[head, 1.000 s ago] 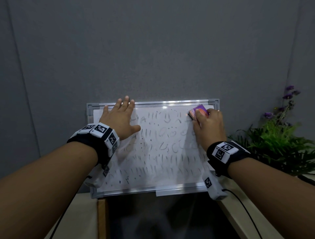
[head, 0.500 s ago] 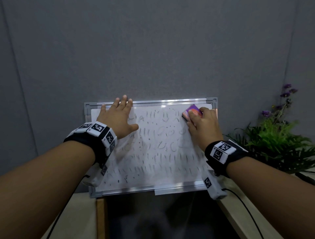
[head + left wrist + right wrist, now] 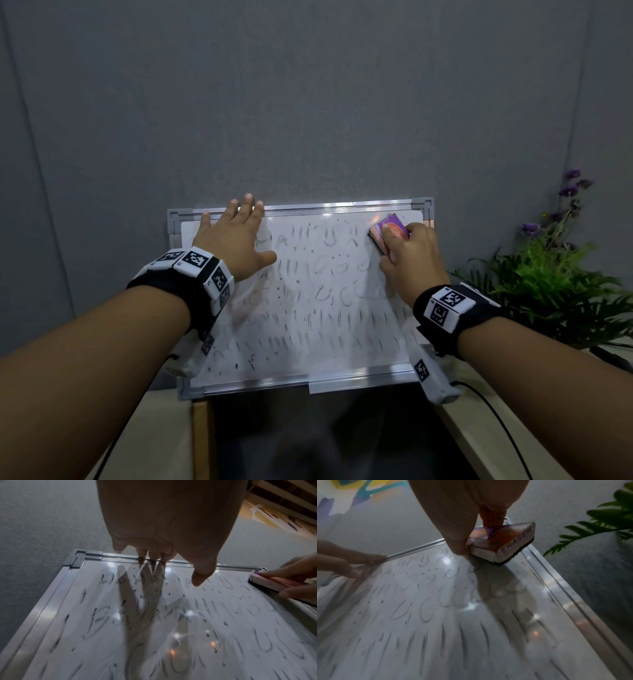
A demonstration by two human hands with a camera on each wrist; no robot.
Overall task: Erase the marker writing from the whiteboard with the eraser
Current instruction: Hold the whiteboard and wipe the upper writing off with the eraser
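— Where was the eraser [image 3: 389, 233]?
— Gripped in my right hand [image 3: 409, 262], at the whiteboard's [image 3: 308, 346] top-right corner; the remaining writing [image 3: 318, 308] lay leftward and below.
— Your left hand [image 3: 236, 245]?
— Fingers flat, bracing the top-left.

Eraser [image 3: 389, 232] on whiteboard's [image 3: 308, 325] upper right

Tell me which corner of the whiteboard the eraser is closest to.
The top right corner: the right hand presses the eraser onto the whiteboard there, opposite the left hand.
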